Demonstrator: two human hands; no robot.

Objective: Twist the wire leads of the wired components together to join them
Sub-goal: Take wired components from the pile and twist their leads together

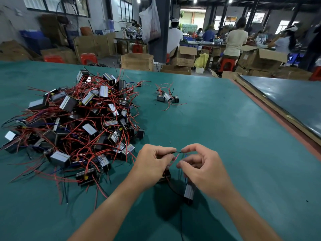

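Currently left hand [152, 164] pinches black lead [177, 152] between thumb and forefinger. Right hand [205, 168] pinches the same lead from the other side, fingertips nearly meeting, both hands just above the tabletop [225, 119]. Red lead [175, 159] hangs loose just under the black one, between the hands. Left block [166, 174] sits tucked under the left hand and right block [189, 191] below the right wrist; can't tell if either rests on the tabletop. Leads look thin, limp and light, likely easy to bend but slippery in their insulation, so pinch close to the bare tips, not mid-length. Blocks look small but dense, and may tug the joint if left dangling. Big pile [78, 122] of wired blocks lies left, and a small cluster [166, 97] well beyond the hands.
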